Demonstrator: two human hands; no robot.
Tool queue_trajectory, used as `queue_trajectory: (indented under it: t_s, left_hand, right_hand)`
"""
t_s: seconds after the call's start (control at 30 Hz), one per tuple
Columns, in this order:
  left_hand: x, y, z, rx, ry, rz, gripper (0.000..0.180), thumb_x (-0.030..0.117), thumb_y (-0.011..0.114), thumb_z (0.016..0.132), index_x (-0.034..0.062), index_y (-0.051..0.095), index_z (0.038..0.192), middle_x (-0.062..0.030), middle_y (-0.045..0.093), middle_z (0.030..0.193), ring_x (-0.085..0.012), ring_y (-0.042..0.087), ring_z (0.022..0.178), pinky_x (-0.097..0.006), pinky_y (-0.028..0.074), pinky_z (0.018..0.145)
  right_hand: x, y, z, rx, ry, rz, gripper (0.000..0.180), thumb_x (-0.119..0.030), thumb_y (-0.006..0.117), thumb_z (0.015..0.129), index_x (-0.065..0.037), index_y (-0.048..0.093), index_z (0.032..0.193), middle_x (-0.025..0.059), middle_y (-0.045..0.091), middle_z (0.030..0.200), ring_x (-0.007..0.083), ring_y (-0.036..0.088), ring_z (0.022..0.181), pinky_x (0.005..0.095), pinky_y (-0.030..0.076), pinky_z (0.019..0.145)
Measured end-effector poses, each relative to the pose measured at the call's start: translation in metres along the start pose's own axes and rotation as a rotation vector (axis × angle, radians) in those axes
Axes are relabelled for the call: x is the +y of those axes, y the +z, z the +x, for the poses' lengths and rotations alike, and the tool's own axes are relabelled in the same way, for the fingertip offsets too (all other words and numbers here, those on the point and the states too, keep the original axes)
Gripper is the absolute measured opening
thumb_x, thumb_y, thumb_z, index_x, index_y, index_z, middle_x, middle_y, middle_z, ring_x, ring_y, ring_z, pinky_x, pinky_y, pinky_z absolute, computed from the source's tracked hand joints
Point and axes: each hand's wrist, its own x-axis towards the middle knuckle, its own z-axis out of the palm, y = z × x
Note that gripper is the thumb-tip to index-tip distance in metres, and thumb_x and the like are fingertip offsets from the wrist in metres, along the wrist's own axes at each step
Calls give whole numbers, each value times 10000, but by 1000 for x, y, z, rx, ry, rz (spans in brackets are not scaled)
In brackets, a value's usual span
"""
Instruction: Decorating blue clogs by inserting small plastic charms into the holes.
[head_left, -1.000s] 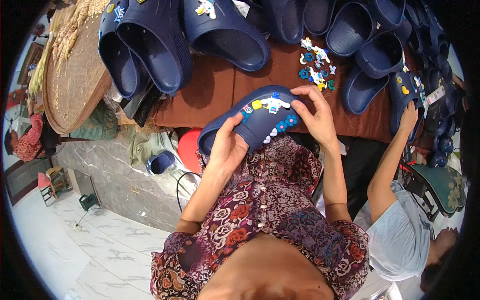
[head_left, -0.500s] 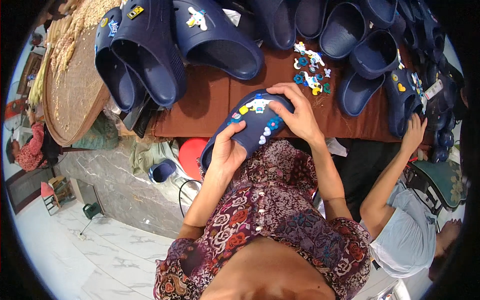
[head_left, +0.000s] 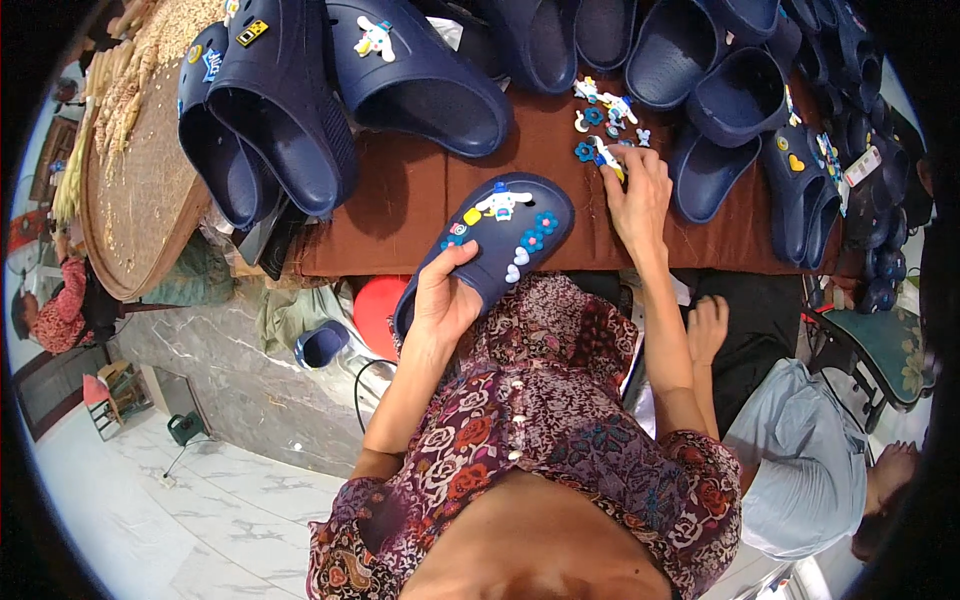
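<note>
"While the left hand point(head_left: 447, 300) is busy, what does it have?"

"A navy clog point(head_left: 495, 243), clamped by its side near the open heel, the thumb pressed on the upper. The clog lies aslant over the table's front edge, its toe above the brown cloth point(head_left: 385, 215) and its heel toward the wearer's floral blouse point(head_left: 520, 400)."

"Anything fixed on it?"

"Yes: a white long-eared figure point(head_left: 505, 203) near the toe, a yellow square point(head_left: 472, 216) beside that, blue flowers point(head_left: 538, 232) and pale hearts point(head_left: 517, 264) down the right side."

"And the right hand point(head_left: 640, 200)?"

"Well apart from the left — it is back from the front edge, its fingertips at a white-and-yellow charm point(head_left: 607, 158). Whether they have closed on it, I cannot tell. Other loose charms point(head_left: 616, 107) lie just beyond."

"What stands around them?"

"Large navy clogs point(head_left: 425, 85) along the far left of the table, more clogs point(head_left: 740, 100) heaped toward the far right corner, and a decorated pair point(head_left: 795, 200) near the right edge. A round woven tray point(head_left: 150, 215) is beside the left edge."

"Whose is that other hand point(head_left: 708, 328)?"

"A co-worker's — below the front edge, right of the wearer's forearm."
</note>
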Motion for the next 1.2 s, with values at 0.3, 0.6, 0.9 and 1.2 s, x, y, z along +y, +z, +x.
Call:
queue_trajectory:
  t_s: [0.3,0.6,0.9,1.2]
  left_hand:
    - [0,-4,2,-42,-10,56,599,-5,583,867,-75,378,1425,-246,515,1400,-371,531,1292,-504,422,1116]
    - [0,-2,3,-71,-27,36,605,-26,563,840,-89,388,1415,-249,515,1399,-378,525,1295,-505,405,1131]
    - [1,-7,6,-107,-67,-11,665,-81,526,728,-75,439,1387,-226,544,1376,-361,533,1287,-488,419,1121]
    - [0,0,4,-84,-18,77,683,-41,529,700,-67,451,1378,-214,559,1359,-355,547,1269,-479,418,1120]
  right_hand:
    - [-12,-13,-3,-109,-20,-14,253,-172,738,830,-110,652,1060,99,596,1044,317,564,988,442,425,813]
    - [-13,0,28,-42,-93,2,145,-191,668,900,-107,707,1011,97,653,955,308,613,944,436,433,795]
    - [-14,9,30,-119,-127,93,128,-143,692,872,-76,656,976,107,669,957,316,618,899,440,428,802]
    - [-60,-36,6,-263,-90,535,146,-115,731,828,-51,677,948,78,683,934,245,643,909,365,487,784]
